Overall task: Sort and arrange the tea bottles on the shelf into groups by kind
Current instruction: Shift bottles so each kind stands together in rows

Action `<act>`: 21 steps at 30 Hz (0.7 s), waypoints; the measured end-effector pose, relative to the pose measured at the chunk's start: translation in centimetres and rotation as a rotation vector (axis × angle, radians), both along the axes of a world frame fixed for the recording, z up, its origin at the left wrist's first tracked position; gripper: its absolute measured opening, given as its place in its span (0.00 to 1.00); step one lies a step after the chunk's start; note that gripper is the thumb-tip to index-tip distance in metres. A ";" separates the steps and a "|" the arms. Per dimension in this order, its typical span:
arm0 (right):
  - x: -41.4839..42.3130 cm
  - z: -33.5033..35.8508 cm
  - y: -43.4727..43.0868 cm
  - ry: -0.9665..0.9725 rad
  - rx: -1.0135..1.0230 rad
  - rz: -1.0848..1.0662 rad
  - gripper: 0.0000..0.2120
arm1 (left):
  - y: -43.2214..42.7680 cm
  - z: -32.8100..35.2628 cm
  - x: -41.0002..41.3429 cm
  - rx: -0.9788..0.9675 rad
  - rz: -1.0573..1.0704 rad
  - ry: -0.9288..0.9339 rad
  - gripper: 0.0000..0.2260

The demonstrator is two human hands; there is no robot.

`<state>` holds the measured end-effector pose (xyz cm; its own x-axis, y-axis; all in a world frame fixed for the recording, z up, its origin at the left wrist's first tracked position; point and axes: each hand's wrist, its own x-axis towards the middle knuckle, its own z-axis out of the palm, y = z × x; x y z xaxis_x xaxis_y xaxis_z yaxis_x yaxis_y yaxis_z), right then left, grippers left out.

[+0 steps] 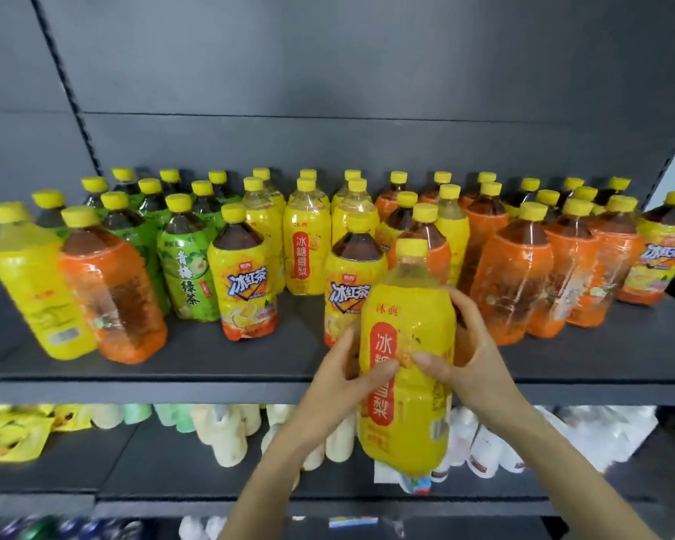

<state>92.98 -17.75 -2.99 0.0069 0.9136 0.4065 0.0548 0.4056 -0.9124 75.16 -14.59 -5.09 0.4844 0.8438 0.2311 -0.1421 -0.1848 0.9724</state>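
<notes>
The green-labelled plastic bottle (186,274) reads 青梅绿茶. The dark-tea plastic bottle with a yellow-orange label (246,284) reads 冰红茶. The standing yellow plastic bottle (304,259) reads 冰糖雪梨, as does the nearest yellow plastic bottle (410,407), partly covered.

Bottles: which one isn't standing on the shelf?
The yellow bottle held by the left hand and right hand, in front of the shelf; the rest stand on it.

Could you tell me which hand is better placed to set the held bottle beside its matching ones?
Probably the left hand: it and the right hand both grip the yellow bottle, but the matching bottles stand to its left.
</notes>
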 end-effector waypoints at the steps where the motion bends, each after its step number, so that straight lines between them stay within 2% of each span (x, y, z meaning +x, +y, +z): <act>1: -1.1 0.1 -0.1 -0.026 0.012 0.043 0.43 | -0.3 -0.2 -1.2 -0.020 -0.003 -0.015 0.35; 7: -8.0 -0.3 1.7 -0.098 -0.037 0.280 0.45 | -1.7 -1.0 -8.2 -0.155 0.199 -0.133 0.39; 14: -16.7 1.7 6.7 -0.221 -0.093 0.564 0.34 | -0.4 0.1 -16.5 -0.146 0.432 -0.195 0.43; 16: -18.4 2.3 8.8 -0.279 0.008 0.441 0.31 | 0.5 0.2 -18.3 -0.137 0.463 -0.218 0.44; 18: -19.4 2.6 11.1 -0.389 0.167 0.089 0.32 | 1.3 0.3 -19.8 -0.130 0.489 -0.235 0.45; 20: -20.3 2.4 13.3 -0.437 0.194 -0.220 0.36 | 2.1 0.3 -20.9 -0.122 0.510 -0.241 0.46; 21: -20.7 1.9 14.2 -0.436 0.169 -0.282 0.40 | 2.5 0.4 -21.3 -0.116 0.516 -0.246 0.45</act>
